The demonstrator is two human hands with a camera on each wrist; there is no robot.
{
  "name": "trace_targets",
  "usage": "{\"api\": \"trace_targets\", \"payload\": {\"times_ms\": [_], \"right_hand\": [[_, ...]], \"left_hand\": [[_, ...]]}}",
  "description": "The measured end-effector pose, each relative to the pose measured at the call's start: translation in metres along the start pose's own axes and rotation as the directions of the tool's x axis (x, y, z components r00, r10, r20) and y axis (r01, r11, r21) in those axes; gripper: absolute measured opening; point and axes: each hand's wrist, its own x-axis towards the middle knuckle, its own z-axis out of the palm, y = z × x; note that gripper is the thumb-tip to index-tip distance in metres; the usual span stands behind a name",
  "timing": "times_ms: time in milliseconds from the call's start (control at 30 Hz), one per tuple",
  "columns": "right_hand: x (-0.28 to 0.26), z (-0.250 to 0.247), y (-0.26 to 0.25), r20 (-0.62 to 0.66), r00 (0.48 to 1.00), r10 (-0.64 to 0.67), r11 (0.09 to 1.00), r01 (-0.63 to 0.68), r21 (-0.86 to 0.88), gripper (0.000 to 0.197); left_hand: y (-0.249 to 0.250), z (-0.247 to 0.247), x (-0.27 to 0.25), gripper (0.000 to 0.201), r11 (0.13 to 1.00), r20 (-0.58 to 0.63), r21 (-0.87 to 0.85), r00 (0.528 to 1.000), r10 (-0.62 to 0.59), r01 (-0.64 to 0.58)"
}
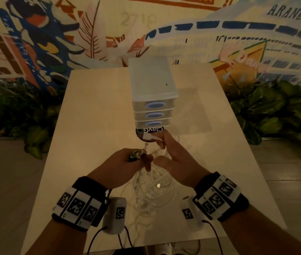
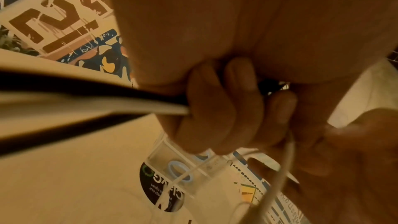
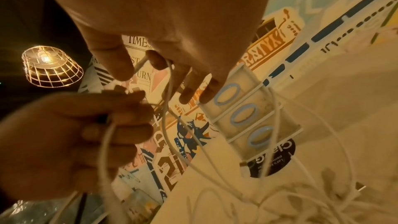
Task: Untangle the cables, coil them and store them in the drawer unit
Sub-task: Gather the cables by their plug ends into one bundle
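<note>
A tangle of white cables (image 1: 153, 192) lies on the pale table (image 1: 90, 116) and rises to both hands. My left hand (image 1: 142, 159) grips a dark plug (image 1: 135, 155) together with cable strands; in the left wrist view its fingers (image 2: 237, 108) are curled round them. My right hand (image 1: 164, 153) pinches one white cable (image 3: 167, 81) between thumb and forefinger, its other fingers spread. Just beyond the hands stands the translucent drawer unit (image 1: 153, 89), its three drawers with blue oval handles (image 3: 244, 114) all closed.
A round black sticker (image 1: 148, 134) lies on the table under the front of the drawer unit. Green plants (image 1: 267, 107) and a painted wall flank the table. A caged lamp (image 3: 51, 67) hangs at the left of the right wrist view.
</note>
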Motion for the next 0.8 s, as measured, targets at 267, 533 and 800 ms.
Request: {"api": "trace_targets", "payload": {"times_ms": [267, 533, 800], "right_hand": [[0.022, -0.016, 0.015, 0.019, 1.000, 0.017, 1.000, -0.017, 0.011, 0.021], [0.026, -0.042, 0.042, -0.185, 0.980, 0.072, 0.996, -0.059, 0.073, 0.038], [0.021, -0.037, 0.029, -0.192, 0.980, 0.057, 0.998, -0.060, -0.008, 0.046]], "left_hand": [[-0.017, -0.011, -0.006, 0.037, 0.996, -0.128, -0.090, 0.991, -0.033, 0.022], [-0.035, -0.017, -0.003, 0.036, 0.853, -0.343, -0.520, 0.925, -0.165, -0.040], [-0.021, -0.012, -0.004, 0.034, 0.760, -0.239, -0.650, 0.957, -0.165, -0.031]]}}
